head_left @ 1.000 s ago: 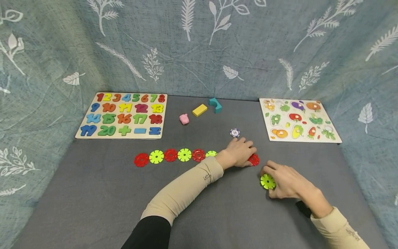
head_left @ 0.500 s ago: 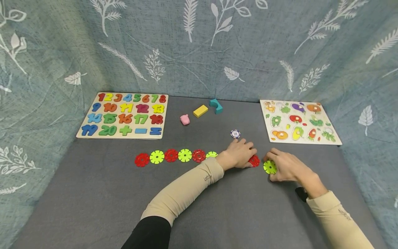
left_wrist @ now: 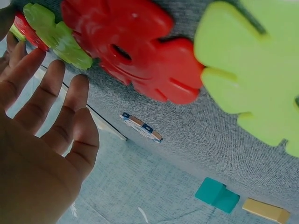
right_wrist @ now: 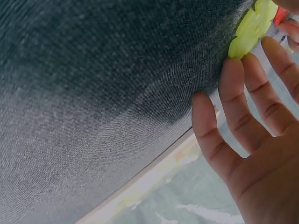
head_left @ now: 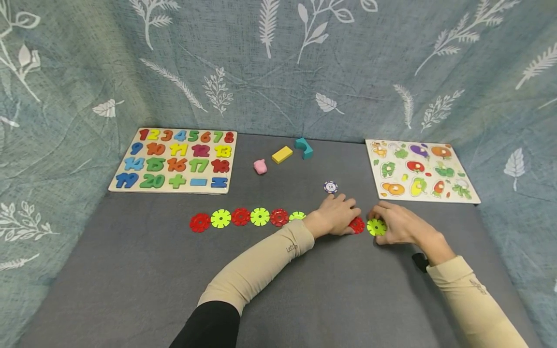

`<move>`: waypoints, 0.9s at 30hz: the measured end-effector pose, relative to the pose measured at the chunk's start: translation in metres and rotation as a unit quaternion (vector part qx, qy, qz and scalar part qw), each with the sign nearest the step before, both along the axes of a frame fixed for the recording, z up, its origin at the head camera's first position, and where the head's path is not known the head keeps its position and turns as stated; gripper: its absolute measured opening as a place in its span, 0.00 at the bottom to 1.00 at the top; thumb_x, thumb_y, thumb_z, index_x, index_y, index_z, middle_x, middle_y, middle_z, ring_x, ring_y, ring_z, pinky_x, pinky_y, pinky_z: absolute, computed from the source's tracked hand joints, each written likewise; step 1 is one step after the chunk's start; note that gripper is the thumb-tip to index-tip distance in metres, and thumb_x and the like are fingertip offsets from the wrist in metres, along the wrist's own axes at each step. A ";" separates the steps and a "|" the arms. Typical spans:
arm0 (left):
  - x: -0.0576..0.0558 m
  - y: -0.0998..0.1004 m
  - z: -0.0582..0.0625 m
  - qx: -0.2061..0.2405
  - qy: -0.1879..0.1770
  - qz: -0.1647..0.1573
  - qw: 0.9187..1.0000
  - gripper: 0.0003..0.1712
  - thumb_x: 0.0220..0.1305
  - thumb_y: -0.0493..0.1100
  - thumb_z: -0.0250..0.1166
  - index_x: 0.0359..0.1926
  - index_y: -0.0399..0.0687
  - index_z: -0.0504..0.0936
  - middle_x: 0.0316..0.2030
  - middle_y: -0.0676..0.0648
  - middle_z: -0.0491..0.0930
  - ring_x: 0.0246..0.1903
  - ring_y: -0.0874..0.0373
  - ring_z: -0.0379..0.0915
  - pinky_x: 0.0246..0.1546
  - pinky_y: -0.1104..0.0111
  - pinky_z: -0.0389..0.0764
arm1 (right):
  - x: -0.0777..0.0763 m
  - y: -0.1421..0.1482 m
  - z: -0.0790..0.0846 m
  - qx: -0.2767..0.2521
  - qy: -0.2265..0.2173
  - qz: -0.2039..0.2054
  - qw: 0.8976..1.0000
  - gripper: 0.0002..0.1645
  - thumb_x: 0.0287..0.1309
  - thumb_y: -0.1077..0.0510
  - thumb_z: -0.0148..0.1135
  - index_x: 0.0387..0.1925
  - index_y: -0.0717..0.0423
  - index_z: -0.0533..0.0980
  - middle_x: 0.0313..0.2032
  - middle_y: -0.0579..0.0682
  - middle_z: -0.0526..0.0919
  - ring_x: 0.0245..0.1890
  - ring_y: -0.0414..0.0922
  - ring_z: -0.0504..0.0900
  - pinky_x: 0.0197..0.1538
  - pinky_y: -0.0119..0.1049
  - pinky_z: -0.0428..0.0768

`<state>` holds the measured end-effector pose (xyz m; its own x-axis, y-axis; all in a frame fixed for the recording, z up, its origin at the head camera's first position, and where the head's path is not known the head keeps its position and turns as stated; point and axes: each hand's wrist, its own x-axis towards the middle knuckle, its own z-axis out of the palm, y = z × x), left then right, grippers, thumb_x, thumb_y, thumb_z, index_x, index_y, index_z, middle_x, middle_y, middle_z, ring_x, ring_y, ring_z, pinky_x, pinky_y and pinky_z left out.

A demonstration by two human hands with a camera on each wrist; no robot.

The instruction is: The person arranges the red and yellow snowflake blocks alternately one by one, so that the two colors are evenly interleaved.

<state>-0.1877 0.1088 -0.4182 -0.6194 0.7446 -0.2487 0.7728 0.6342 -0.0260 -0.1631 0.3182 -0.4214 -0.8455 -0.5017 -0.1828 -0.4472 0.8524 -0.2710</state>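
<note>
My right hand (head_left: 400, 222) pinches a yellow-green notched plastic disc (head_left: 376, 227), its fingers on the edge (right_wrist: 254, 30). Just left of it, my left hand (head_left: 335, 214) holds the red notched disc (head_left: 357, 225) at the end of a row, thumb on the near side and fingers on the far side. The two discs lie very close; whether they touch is unclear. The row alternates red (head_left: 200, 222) and yellow-green (head_left: 221, 218) discs across the table. In the left wrist view, a red disc (left_wrist: 126, 46) and a yellow-green one (left_wrist: 58, 37) show, hidden from above by the left hand and forearm.
A poker chip (head_left: 330, 187) lies behind the left hand. Farther back are a pink figure (head_left: 260, 166), a yellow block (head_left: 282, 155) and a teal arch block (head_left: 304, 148). A number puzzle board (head_left: 169, 186) stands back left, a vegetable puzzle board (head_left: 424, 193) back right.
My right hand has moved away from me with the yellow-green disc, up to the end of the row, then slightly left toward the red disc. My left hand has stayed in place.
</note>
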 end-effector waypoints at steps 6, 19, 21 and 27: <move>-0.001 0.001 0.000 0.001 0.001 0.006 1.000 0.29 0.64 0.66 0.56 0.63 0.63 0.71 0.56 0.56 0.71 0.53 0.57 0.68 0.55 0.60 0.71 | -0.002 -0.002 -0.002 -0.005 0.009 0.003 1.000 0.26 0.34 0.52 0.76 0.41 0.49 0.78 0.38 0.44 0.77 0.31 0.36 0.71 0.37 0.35 0.72; -0.006 -0.035 0.003 0.056 0.008 0.056 0.997 0.33 0.62 0.68 0.56 0.65 0.64 0.69 0.59 0.55 0.70 0.58 0.56 0.67 0.56 0.58 0.70 | 0.006 -0.012 -0.003 -0.023 0.133 -0.003 0.991 0.16 0.45 0.47 0.69 0.36 0.48 0.79 0.36 0.44 0.79 0.25 0.37 0.73 0.29 0.36 0.72; -0.006 -0.046 0.003 0.077 0.019 0.064 0.995 0.33 0.63 0.68 0.57 0.66 0.64 0.69 0.61 0.54 0.70 0.59 0.55 0.67 0.56 0.58 0.70 | 0.009 -0.015 -0.004 -0.034 0.165 -0.003 0.986 0.14 0.47 0.48 0.69 0.35 0.50 0.80 0.34 0.45 0.80 0.25 0.39 0.76 0.29 0.38 0.74; -0.001 -0.089 0.008 0.133 0.040 0.118 0.983 0.34 0.62 0.67 0.58 0.65 0.60 0.71 0.65 0.50 0.68 0.62 0.52 0.66 0.57 0.56 0.69 | 0.016 -0.026 -0.005 -0.071 0.234 -0.019 0.969 0.16 0.48 0.47 0.70 0.35 0.53 0.81 0.38 0.50 0.82 0.36 0.48 0.81 0.39 0.45 0.75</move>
<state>-0.1892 0.0200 -0.4097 -0.7928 0.6094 -0.0089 0.6049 0.7886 0.1102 -0.1476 0.2921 -0.4266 -0.8373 -0.4606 0.2946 -0.5187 0.8395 -0.1617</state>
